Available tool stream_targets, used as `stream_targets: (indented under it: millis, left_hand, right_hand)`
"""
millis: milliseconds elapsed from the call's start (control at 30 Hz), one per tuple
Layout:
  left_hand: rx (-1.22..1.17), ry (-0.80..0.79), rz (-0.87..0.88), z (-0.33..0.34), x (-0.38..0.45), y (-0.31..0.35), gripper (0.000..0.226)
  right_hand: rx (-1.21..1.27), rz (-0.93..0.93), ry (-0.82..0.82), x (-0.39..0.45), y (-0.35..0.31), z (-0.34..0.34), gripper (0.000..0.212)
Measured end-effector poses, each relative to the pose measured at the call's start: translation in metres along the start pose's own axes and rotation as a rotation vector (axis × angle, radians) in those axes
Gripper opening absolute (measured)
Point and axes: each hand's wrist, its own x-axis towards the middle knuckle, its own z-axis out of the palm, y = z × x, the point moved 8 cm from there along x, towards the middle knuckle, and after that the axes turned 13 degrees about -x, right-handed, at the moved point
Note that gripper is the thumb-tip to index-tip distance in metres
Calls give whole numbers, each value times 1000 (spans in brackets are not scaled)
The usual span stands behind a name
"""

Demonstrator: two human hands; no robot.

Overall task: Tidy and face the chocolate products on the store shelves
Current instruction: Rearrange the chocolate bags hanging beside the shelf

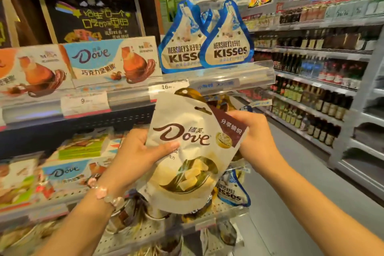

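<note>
A person holds a white Dove chocolate pouch (194, 149) in front of the shelves, its long axis tilted, top leaning right, label facing the camera. The left hand (141, 151) grips its left edge, thumb across the front. The right hand (253, 137) pinches the upper right corner, nearer the shelf of Hershey's Kisses bags (228, 37) above.

The Dove pouch (193, 151) in my grip is cream with brown lettering and a maroon corner band. At eleven o'clock, the Dove box (113, 60) is light blue and orange. At twelve, the Kisses bags (207, 39) are cream edged in blue.
</note>
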Motion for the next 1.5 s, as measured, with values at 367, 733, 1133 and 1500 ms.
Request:
stream_targets:
  millis: [367, 733, 1133, 1500]
  left_hand:
    - [-168, 227, -1, -22, -1, -23, 19]
    - [-131, 422, 1, -46, -4, -22, 16]
    - [-106, 536, -26, -73, -27, -32, 19]
    - [-234, 501, -67, -79, -25, -39, 31]
  right_hand:
    - [149, 114, 22, -1, 38, 6, 23]
    - [-58, 465, -68, 10, 146, 68, 73]
    - [-3, 389, 199, 12, 133, 37, 22]
    - [247, 408, 39, 18, 114, -4, 58]
